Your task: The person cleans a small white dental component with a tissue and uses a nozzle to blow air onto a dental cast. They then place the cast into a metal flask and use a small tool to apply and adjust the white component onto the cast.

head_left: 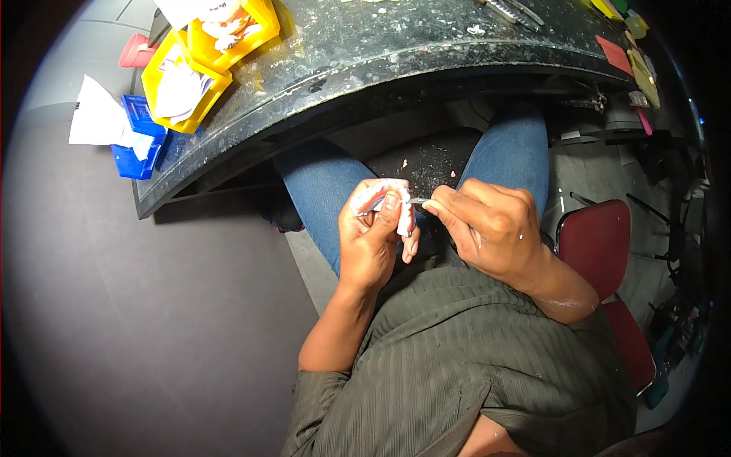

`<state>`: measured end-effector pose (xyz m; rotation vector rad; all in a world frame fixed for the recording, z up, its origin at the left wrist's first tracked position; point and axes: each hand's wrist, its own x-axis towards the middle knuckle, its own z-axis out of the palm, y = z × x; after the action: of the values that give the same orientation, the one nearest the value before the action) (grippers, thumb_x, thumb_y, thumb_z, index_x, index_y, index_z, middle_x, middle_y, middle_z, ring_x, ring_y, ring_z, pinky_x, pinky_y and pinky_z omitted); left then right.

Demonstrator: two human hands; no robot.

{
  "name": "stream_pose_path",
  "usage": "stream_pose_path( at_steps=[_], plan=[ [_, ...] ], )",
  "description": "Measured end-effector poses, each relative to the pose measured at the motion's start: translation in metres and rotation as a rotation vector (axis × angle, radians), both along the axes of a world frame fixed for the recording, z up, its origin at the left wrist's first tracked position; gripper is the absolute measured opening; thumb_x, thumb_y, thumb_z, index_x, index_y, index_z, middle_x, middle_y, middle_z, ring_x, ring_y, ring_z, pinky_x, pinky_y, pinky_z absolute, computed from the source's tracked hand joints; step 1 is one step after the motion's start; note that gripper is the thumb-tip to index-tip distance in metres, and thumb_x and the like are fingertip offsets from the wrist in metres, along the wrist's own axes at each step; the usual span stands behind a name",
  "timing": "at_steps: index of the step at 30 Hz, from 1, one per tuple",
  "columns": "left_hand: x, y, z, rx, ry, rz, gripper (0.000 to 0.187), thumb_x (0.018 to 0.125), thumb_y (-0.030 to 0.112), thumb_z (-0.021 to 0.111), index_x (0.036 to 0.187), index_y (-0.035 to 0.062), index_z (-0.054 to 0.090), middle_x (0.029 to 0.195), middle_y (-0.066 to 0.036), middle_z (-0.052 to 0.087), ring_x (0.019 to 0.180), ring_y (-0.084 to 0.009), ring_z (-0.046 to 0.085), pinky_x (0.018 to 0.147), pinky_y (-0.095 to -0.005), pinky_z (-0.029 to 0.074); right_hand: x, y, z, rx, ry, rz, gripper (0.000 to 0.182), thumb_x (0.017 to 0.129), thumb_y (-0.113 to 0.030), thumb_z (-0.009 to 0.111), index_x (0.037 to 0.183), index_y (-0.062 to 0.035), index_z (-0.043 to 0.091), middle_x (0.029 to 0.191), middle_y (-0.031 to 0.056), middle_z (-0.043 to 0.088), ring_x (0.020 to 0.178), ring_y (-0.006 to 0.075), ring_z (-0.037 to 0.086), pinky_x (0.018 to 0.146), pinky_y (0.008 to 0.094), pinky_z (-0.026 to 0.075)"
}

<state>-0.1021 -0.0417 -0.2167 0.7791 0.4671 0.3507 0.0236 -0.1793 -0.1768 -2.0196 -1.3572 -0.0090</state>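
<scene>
Gripping a pink-and-white, horseshoe-shaped dental arch [387, 185]

I log the left hand [371, 238] clamped on the arch, near the blue denim trousers [323, 181] and short of the dark, white-speckled bench [365, 57]. Right hand [489, 227] closed round a slim, silver-coloured metal tool [418, 201]; its tip lies at the arch's side; true contact I cannot tell.

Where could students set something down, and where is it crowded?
Bare, scraps aside: the middle of the bench top, between the yellow bins and the metal tools; smaller, between those tools and the red card. Crowded: the left end, around the blue bin, and between left hand and right hand, at the denture-like piece.
</scene>
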Motion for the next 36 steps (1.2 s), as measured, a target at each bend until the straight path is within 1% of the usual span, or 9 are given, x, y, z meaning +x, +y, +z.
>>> stream_pose_path(
  at_steps=[7,9,11,12,13,15,17,19,36],
  plan=[
    [0.002,0.004,-0.002,-0.025,0.033,0.006,0.022,0.103,0.015,0.058,0.113,-0.0043,0.060,0.077,-0.010,0.059,0.047,-0.0168,0.052,0.037,-0.0270,0.042,-0.005,0.005,-0.010,0.038,0.016,-0.078,0.010,0.087,-0.016,0.077,0.088,-0.0088,0.069,0.063,0.0047,0.052,0.051,0.0220,0.059,0.045,0.0360,0.045],
    [0.000,0.003,0.000,-0.038,0.038,0.010,0.022,0.103,0.015,0.059,0.113,-0.0046,0.060,0.078,-0.012,0.060,0.046,-0.0169,0.052,0.037,-0.0266,0.042,0.000,0.005,-0.017,0.049,-0.114,-0.088,0.005,0.090,-0.015,0.073,0.089,-0.0110,0.070,0.063,0.0053,0.052,0.051,0.0241,0.060,0.045,0.0372,0.045],
    [-0.007,0.002,0.011,-0.041,-0.020,-0.067,0.018,0.106,0.012,0.055,0.112,-0.0050,0.057,0.083,-0.013,0.061,0.050,-0.0141,0.052,0.040,-0.0266,0.044,0.025,0.002,-0.018,-0.059,-0.065,-0.311,0.005,0.092,-0.012,0.069,0.088,-0.0112,0.070,0.062,0.0068,0.052,0.052,0.0264,0.060,0.046,0.0390,0.045],
    [-0.007,0.000,0.018,-0.020,0.022,-0.031,0.021,0.105,0.014,0.056,0.111,-0.0055,0.058,0.085,-0.014,0.061,0.051,-0.0134,0.053,0.038,-0.0261,0.043,0.036,-0.002,-0.015,-0.057,-0.005,-0.337,0.007,0.090,-0.001,0.071,0.095,0.0006,0.075,0.067,0.0113,0.059,0.051,0.0209,0.056,0.048,0.0331,0.042],
    [-0.007,0.002,0.015,-0.022,0.024,-0.023,0.021,0.105,0.014,0.056,0.111,-0.0055,0.058,0.085,-0.014,0.061,0.051,-0.0134,0.053,0.038,-0.0261,0.043,0.037,-0.002,-0.012,-0.059,-0.003,-0.329,0.007,0.090,-0.001,0.071,0.095,0.0006,0.075,0.067,0.0113,0.059,0.051,0.0209,0.056,0.048,0.0331,0.042],
    [-0.008,0.007,0.005,-0.026,0.003,-0.028,0.027,0.103,0.019,0.060,0.109,-0.0075,0.059,0.088,-0.019,0.062,0.044,-0.0142,0.051,0.036,-0.0245,0.041,0.033,-0.006,-0.007,0.086,0.120,-0.189,0.004,0.090,-0.007,0.071,0.092,-0.0080,0.075,0.065,0.0105,0.058,0.051,0.0266,0.058,0.046,0.0386,0.043],
    [-0.006,0.007,0.003,-0.044,-0.033,-0.064,0.027,0.103,0.018,0.060,0.109,-0.0077,0.059,0.090,-0.020,0.064,0.045,-0.0145,0.052,0.036,-0.0245,0.042,0.022,-0.005,-0.002,0.148,0.162,-0.014,0.005,0.088,-0.009,0.076,0.091,-0.0059,0.075,0.064,0.0104,0.057,0.049,0.0251,0.056,0.044,0.0363,0.040],
    [-0.005,0.004,0.008,-0.131,-0.013,-0.080,0.024,0.104,0.017,0.059,0.111,-0.0051,0.060,0.083,-0.014,0.064,0.049,-0.0140,0.052,0.037,-0.0269,0.042,0.013,-0.006,0.006,0.081,0.204,0.065,0.006,0.086,-0.010,0.078,0.089,-0.0056,0.074,0.061,0.0093,0.055,0.047,0.0239,0.055,0.043,0.0354,0.039],
    [-0.006,0.001,0.008,-0.149,-0.038,-0.113,0.023,0.104,0.018,0.059,0.108,-0.0046,0.060,0.083,-0.015,0.064,0.050,-0.0134,0.052,0.037,-0.0262,0.042,0.008,-0.008,-0.001,0.116,0.304,0.109,0.008,0.086,-0.012,0.078,0.087,-0.0045,0.074,0.060,0.0077,0.054,0.047,0.0230,0.055,0.044,0.0345,0.041]
  ],
)
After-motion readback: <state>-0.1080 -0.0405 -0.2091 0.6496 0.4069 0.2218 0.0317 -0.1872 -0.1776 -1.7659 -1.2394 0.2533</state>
